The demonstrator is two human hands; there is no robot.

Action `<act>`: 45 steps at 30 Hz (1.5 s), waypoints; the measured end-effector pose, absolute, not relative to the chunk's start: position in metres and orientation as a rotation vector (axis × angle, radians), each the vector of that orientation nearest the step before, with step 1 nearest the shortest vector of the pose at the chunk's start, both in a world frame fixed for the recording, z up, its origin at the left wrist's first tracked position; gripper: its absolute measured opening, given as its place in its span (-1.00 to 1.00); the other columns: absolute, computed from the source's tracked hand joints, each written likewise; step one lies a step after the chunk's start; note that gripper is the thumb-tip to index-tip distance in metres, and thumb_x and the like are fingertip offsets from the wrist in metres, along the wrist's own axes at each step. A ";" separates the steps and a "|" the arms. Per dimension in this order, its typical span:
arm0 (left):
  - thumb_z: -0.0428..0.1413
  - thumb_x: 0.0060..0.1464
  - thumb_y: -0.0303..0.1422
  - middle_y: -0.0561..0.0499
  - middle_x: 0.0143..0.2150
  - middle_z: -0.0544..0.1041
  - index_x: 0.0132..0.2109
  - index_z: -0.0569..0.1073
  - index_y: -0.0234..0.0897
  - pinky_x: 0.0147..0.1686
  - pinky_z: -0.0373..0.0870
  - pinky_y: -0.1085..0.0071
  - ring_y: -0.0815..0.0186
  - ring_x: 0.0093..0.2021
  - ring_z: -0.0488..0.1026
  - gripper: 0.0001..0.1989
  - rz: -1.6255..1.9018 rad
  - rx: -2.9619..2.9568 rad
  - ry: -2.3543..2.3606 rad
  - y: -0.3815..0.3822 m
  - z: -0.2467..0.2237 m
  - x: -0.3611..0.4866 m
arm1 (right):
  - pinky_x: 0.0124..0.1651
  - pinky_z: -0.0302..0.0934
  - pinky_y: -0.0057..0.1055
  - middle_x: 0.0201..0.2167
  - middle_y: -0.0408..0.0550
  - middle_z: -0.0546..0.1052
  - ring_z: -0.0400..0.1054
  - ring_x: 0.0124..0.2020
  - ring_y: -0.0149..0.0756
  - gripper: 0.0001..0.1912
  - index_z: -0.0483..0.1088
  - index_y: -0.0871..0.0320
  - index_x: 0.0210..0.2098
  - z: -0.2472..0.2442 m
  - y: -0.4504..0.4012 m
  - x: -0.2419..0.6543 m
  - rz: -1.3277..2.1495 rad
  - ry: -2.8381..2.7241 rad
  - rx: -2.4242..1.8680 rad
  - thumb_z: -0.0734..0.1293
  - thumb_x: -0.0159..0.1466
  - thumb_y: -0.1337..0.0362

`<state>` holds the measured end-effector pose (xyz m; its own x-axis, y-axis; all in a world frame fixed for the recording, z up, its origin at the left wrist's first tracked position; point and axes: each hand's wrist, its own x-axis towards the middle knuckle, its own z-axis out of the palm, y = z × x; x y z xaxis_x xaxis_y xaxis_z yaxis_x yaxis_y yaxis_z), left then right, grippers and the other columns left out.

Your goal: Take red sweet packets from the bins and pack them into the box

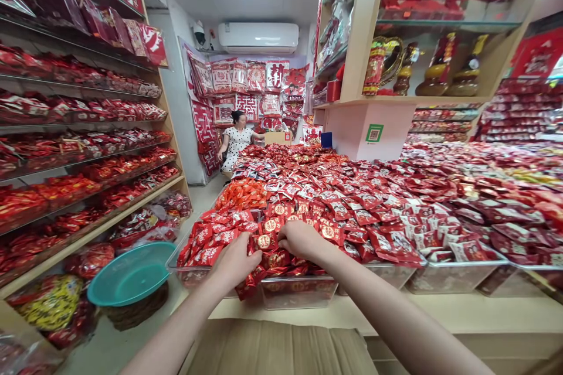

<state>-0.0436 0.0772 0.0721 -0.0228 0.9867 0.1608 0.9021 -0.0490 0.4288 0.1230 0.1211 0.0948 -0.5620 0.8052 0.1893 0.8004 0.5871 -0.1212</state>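
Red candy packets with gold round emblems (264,241) fill a clear plastic bin (299,294) at the front of the display. My left hand (237,258) rests at the packets' left side, its fingers bent among them and the thumb pointing right. My right hand (299,239) is on the packets just to the right, fingers curled down with the tips together. Gold-emblem packets lie between the two hands. What either hand grips, if anything, is hidden by the fingers.
A teal basin (132,274) stands low at the left beside stocked shelves (88,218). Cardboard (281,347) lies nearest me. More bins (455,278) line the counter to the right. A person (237,142) sits at the far end.
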 end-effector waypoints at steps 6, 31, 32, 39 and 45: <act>-0.06 -0.05 -0.27 -0.12 -0.16 0.45 -0.12 0.34 -0.27 -0.19 0.21 0.38 0.20 -0.16 0.37 -0.67 0.682 2.133 1.900 0.077 0.072 -0.043 | -0.41 0.12 -0.48 -0.36 0.05 0.49 0.37 -0.38 -0.27 -0.79 0.46 0.18 -0.39 0.096 0.118 0.123 -0.014 -2.642 -1.289 0.18 0.09 0.36; -0.07 -0.03 -0.21 -0.22 0.23 0.05 0.20 -0.07 -0.48 0.14 -0.06 0.24 0.19 0.21 -0.01 -0.30 0.812 1.959 1.773 0.064 0.063 -0.041 | -0.24 0.10 -0.50 -0.31 -0.03 0.44 0.32 -0.28 -0.34 -0.80 0.40 0.15 -0.31 0.096 0.121 0.150 0.052 -2.486 -1.218 0.16 0.17 0.30; -0.08 -0.03 -0.20 -0.22 0.23 0.05 0.20 -0.08 -0.49 0.14 -0.05 0.25 0.19 0.21 0.00 -0.29 0.798 1.948 1.770 0.062 0.062 -0.040 | -0.24 0.10 -0.50 -0.30 -0.02 0.43 0.32 -0.28 -0.34 -0.79 0.40 0.16 -0.30 0.098 0.117 0.156 0.043 -2.454 -1.222 0.15 0.18 0.29; -0.06 -0.02 -0.22 -0.08 0.23 0.10 0.21 -0.06 -0.28 0.12 0.00 0.31 0.22 0.18 0.07 -0.34 0.748 2.003 1.659 0.061 0.064 -0.032 | -0.33 0.10 -0.48 -0.40 -0.02 0.45 0.31 -0.38 -0.33 -0.75 0.41 0.18 -0.37 0.092 0.098 0.194 0.089 -2.406 -1.327 0.24 0.12 0.13; -0.04 -0.01 -0.26 0.04 0.25 0.04 0.20 -0.06 -0.03 0.10 0.02 0.28 0.20 0.20 0.01 -0.38 0.673 2.129 1.689 0.058 0.067 -0.025 | -0.44 0.05 -0.52 -0.54 -0.09 0.48 0.30 -0.50 -0.39 -0.84 0.42 0.18 -0.50 0.083 0.103 0.198 0.162 -2.515 -1.311 0.22 0.12 0.31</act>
<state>-0.0247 0.0585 0.0672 0.1807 0.9716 0.1528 0.8103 -0.2351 0.5367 0.1981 0.1031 0.0832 -0.5385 0.8159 0.2106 0.7820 0.5770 -0.2357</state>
